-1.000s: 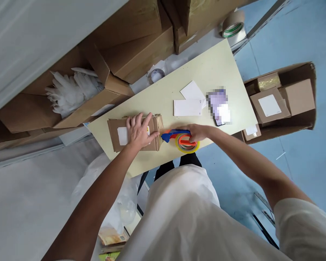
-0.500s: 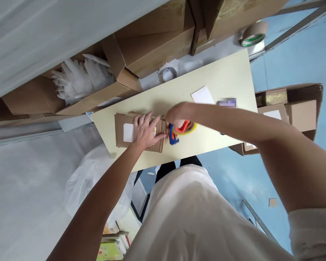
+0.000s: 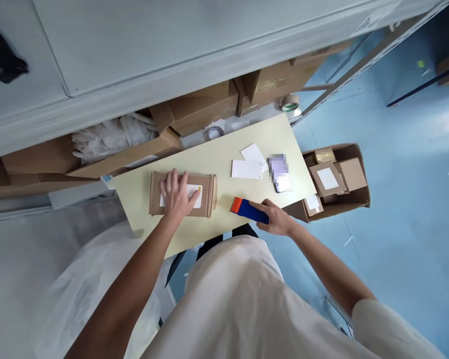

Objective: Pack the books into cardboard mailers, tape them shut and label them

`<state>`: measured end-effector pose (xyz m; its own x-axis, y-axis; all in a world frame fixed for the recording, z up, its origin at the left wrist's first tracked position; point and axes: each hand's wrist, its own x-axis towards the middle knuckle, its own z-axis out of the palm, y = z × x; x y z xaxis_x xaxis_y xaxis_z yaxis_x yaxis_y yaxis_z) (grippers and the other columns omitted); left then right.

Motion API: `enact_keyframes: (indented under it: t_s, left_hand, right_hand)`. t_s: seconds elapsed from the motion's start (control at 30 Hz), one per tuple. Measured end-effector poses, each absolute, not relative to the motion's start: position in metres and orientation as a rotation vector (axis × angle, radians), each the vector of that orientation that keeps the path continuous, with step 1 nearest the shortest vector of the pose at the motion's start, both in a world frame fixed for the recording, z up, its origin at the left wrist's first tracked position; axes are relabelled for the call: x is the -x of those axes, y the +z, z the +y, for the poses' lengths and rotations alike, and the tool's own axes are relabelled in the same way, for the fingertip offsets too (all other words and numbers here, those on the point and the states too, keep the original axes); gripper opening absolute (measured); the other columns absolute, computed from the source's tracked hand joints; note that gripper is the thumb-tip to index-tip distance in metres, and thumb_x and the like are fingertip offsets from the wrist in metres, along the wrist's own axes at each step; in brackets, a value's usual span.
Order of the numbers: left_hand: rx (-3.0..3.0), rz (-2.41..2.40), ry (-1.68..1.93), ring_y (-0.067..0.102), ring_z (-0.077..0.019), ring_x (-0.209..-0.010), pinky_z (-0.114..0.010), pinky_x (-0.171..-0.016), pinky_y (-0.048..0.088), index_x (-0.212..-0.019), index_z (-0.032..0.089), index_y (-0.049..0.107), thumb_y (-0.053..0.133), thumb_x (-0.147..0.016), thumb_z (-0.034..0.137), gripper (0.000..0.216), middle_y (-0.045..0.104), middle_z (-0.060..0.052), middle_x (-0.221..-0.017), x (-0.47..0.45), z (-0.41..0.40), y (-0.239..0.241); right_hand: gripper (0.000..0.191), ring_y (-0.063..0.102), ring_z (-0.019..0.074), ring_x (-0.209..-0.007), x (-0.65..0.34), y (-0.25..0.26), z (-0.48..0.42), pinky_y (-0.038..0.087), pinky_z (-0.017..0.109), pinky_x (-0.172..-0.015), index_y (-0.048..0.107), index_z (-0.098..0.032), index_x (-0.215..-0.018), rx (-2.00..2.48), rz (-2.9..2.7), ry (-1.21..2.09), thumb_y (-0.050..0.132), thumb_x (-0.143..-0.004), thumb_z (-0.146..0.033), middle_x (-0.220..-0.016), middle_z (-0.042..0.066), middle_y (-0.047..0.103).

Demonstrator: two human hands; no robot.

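Observation:
A brown cardboard box point(image 3: 213, 192) with a white label lies on the pale table. My left hand point(image 3: 175, 197) rests on its top with the fingers spread, covering part of the label. By the table's front edge, my right hand point(image 3: 275, 218) grips a blue and orange tape dispenser point(image 3: 251, 210) at its right end. The dispenser lies apart from the box, to its right; its tape roll is not visible from this side.
White paper slips point(image 3: 246, 169) and a pixelated purple item point(image 3: 278, 167) lie on the table point(image 3: 205, 154). Rolls of tape point(image 3: 290, 103) and open cartons point(image 3: 205, 112) stand on the shelf behind. A large carton point(image 3: 363, 192) of parcels sits at the right.
My right hand has moved the tape dispenser away from the box's right end, toward the front edge. My left hand stays on the box. The view has shifted and shows more of the paper slips.

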<state>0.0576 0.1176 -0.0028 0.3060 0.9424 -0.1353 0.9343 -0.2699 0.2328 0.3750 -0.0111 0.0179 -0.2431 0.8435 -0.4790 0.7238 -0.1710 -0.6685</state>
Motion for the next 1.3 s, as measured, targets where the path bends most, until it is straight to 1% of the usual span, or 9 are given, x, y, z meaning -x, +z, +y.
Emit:
enact_keyframes:
  t_s: [0.1, 0.17, 0.33, 0.6, 0.8, 1.0, 1.1, 1.2, 1.3]
  left_hand:
    - [-2.109, 1.999, 0.107, 0.014, -0.0399, -0.139, -0.063, -0.107, 0.009, -0.143, 0.012, 0.03, 0.049, -0.082, 0.049, 0.074, 0.018, -0.023, -0.152, -0.03, 0.108, -0.003]
    - [-1.936, 2.154, 0.154, 0.016, -0.0409, -0.139, -0.063, -0.106, 0.013, -0.144, 0.009, 0.026, 0.051, -0.081, 0.05, 0.079, 0.017, -0.025, -0.151, -0.014, 0.103, -0.005]
    - [-1.636, 2.234, 0.238, 0.041, -0.0371, -0.128, -0.05, -0.103, 0.035, -0.143, 0.003, 0.027, 0.054, -0.079, 0.044, 0.081, 0.038, -0.027, -0.141, 0.001, 0.098, -0.016]
    - [-1.677, 2.345, 0.34, 0.055, -0.0355, -0.114, -0.05, -0.096, 0.043, -0.135, 0.006, 0.041, 0.056, -0.067, 0.042, 0.078, 0.056, -0.019, -0.127, 0.003, 0.093, -0.032]
    - [-1.729, 2.363, 0.451, 0.061, -0.0346, -0.104, -0.047, -0.088, 0.049, -0.129, 0.004, 0.048, 0.051, -0.064, 0.046, 0.077, 0.062, -0.017, -0.118, 0.005, 0.089, -0.039]
    - [-1.73, 2.34, 0.427, 0.059, -0.0279, -0.111, -0.043, -0.091, 0.049, -0.132, 0.025, 0.044, 0.053, -0.068, 0.042, 0.067, 0.059, -0.002, -0.127, 0.0, 0.086, -0.034]
    - [-1.714, 2.362, 0.404, 0.059, -0.0272, -0.109, -0.042, -0.091, 0.049, -0.133, 0.022, 0.044, 0.053, -0.069, 0.043, 0.068, 0.06, -0.004, -0.126, -0.001, 0.085, -0.034]
    - [-1.656, 2.403, 0.341, 0.059, -0.0275, -0.108, -0.042, -0.092, 0.048, -0.132, 0.014, 0.044, 0.055, -0.067, 0.042, 0.071, 0.061, -0.009, -0.123, 0.003, 0.086, -0.035]
    - [-1.547, 2.354, 0.341, 0.059, -0.0274, -0.106, -0.042, -0.093, 0.046, -0.133, 0.01, 0.042, 0.059, -0.067, 0.041, 0.075, 0.061, -0.011, -0.121, 0.011, 0.086, -0.034]
  right_hand:
    - [0.073, 0.053, 0.0186, -0.076, -0.357, 0.005, -0.041, 0.051, 0.04, -0.071, 0.033, -0.025, -0.143, 1.932, -1.788, 1.275, 0.052, -0.073, -0.017, -0.091, 0.004, 0.042]
    - [0.075, 0.052, 0.0197, -0.08, -0.344, -0.004, -0.05, 0.052, 0.04, -0.072, 0.03, -0.027, -0.145, 1.964, -1.753, 1.158, 0.05, -0.073, -0.015, -0.094, 0.005, 0.041]
    - [0.076, 0.047, 0.0272, -0.1, -0.321, -0.026, -0.051, 0.049, 0.045, -0.08, 0.028, -0.025, -0.145, 1.9, -1.938, 0.751, 0.052, -0.075, -0.011, -0.107, 0.012, 0.041]
    - [0.068, 0.049, 0.0212, -0.082, -0.32, -0.066, -0.045, 0.046, 0.037, -0.072, 0.026, -0.034, -0.145, 1.932, -2.225, 0.433, 0.039, -0.085, -0.004, -0.1, 0.011, 0.05]
    - [0.062, 0.046, 0.016, -0.071, -0.32, -0.076, -0.045, 0.044, 0.032, -0.069, 0.026, -0.035, -0.145, 1.845, -2.347, 0.526, 0.038, -0.09, -0.01, -0.095, 0.007, 0.053]
    - [0.062, 0.049, 0.0182, -0.074, -0.314, -0.077, -0.042, 0.048, 0.036, -0.07, 0.023, -0.039, -0.145, 1.864, -2.313, 0.818, 0.036, -0.09, -0.013, -0.099, 0.009, 0.055]
    - [0.064, 0.053, 0.0227, -0.087, -0.313, -0.07, -0.044, 0.049, 0.043, -0.078, 0.023, -0.038, -0.145, 1.882, -2.237, 0.967, 0.038, -0.089, -0.013, -0.11, 0.011, 0.054]
    - [0.066, 0.048, 0.0297, -0.114, -0.312, -0.054, -0.04, 0.043, 0.051, -0.095, 0.023, -0.037, -0.146, 1.878, -2.106, 0.997, 0.044, -0.087, -0.015, -0.127, 0.012, 0.047]
    - [0.081, 0.031, 0.0304, -0.134, -0.301, -0.04, -0.022, 0.032, 0.052, -0.107, 0.004, -0.031, -0.149, 1.689, -1.976, 1.108, 0.053, -0.085, -0.019, -0.143, 0.013, 0.033]
